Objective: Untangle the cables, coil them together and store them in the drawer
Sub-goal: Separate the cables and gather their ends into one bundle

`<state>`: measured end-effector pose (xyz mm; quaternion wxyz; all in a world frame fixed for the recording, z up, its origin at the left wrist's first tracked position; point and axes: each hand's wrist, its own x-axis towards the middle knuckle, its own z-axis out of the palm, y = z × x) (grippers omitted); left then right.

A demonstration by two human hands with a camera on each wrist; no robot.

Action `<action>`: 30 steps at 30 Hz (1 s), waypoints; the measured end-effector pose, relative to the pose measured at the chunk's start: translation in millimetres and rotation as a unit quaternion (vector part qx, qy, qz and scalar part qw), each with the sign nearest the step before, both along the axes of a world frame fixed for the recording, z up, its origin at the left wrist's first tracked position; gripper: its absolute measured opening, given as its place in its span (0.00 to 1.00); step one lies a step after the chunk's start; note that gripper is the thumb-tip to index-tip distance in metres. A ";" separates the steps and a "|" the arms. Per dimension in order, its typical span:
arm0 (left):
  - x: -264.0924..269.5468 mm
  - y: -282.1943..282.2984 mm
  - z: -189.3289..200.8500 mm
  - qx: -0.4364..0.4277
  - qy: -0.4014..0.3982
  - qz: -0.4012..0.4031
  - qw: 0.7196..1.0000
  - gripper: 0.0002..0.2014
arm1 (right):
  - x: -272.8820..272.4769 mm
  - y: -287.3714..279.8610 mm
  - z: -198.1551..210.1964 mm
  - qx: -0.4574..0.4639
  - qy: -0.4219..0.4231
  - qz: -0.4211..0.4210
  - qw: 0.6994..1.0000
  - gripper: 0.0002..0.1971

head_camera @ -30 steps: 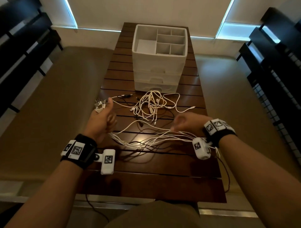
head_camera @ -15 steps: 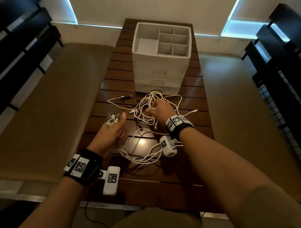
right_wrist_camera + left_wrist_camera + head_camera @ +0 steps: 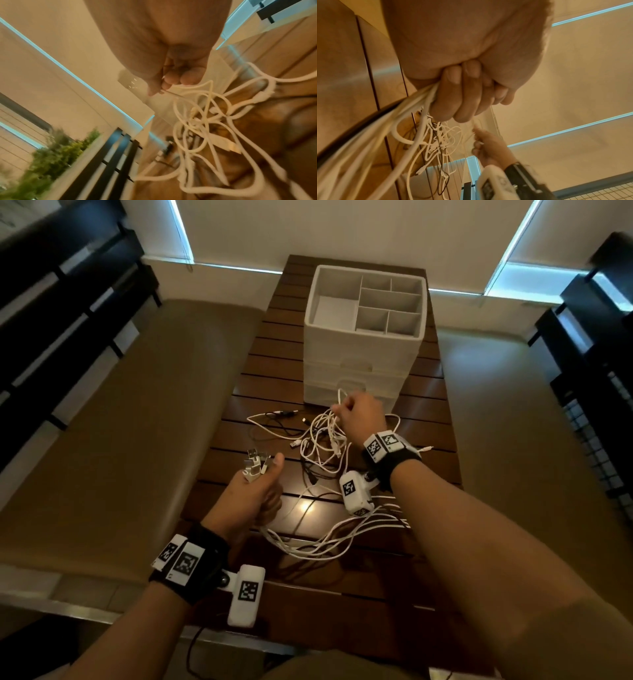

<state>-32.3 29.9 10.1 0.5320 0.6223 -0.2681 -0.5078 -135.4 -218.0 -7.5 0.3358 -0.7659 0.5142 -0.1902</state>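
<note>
Left hand fists the gathered cables, right hand pinches one strand from the tangle; hard pull could tighten knots.

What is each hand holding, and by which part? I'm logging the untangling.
Left hand grips the white cables bunched just below their plugs. Right hand pinches one white strand out of the tangle.

Left wrist: black strap carried white square-coded tags; white camera block at 4 o'clock.
Right wrist: matching black strap, white camera block at 8 o'clock.
Forearms: bare.
</note>
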 end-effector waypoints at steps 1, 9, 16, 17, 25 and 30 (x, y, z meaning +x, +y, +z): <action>0.3 0.5 -0.6 0.002 0.001 0.003 1.000 0.30 | 0.2 -2.2 12.4 -0.019 -0.052 -0.005 0.998 0.14; -6.4 -10.1 6.9 -0.006 -0.010 0.022 1.000 0.27 | -13.8 17.9 66.5 0.078 -0.230 0.021 0.970 0.06; -8.9 -29.5 14.2 -0.021 -0.042 0.063 0.997 0.20 | -22.6 30.0 123.7 -0.028 -0.383 0.062 0.921 0.08; -10.1 -31.4 16.5 -0.031 -0.046 0.094 0.994 0.20 | -24.4 31.5 123.8 -0.026 -0.356 0.070 0.932 0.08; -15.0 -58.5 54.9 -0.102 -0.014 0.115 0.988 0.20 | -32.0 75.1 80.9 -0.092 -0.208 0.201 0.953 0.04; 1.2 -75.2 61.3 -0.132 0.069 0.115 0.982 0.18 | -43.4 81.2 54.6 -0.160 -0.122 0.246 0.948 0.08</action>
